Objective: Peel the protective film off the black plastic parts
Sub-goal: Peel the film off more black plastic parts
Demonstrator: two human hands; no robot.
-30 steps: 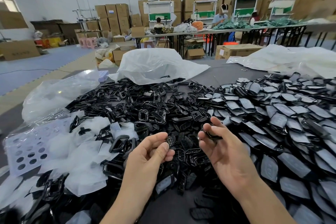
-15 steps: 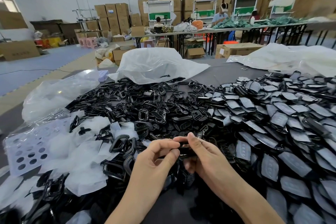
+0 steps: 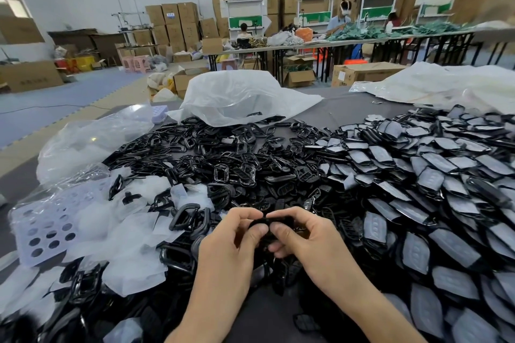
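A small black plastic part is held between both hands just above the pile at the table's near middle. My left hand pinches its left end with thumb and curled fingers. My right hand grips its right end the same way, thumbs nearly touching. Most of the part is hidden by my fingers, and I cannot tell whether film is on it. A wide heap of black frame parts covers the table's middle. To the right lie many flat black parts covered with grey film.
Peeled white film pieces and a perforated lilac sheet lie at the left. A clear plastic bag sits behind them, white bags at the table's far side. People work at long tables with cardboard boxes in the background.
A second ago my hands were apart, each pinching a small piece. They have come together and now both hold one black part, slightly lower and closer to me.
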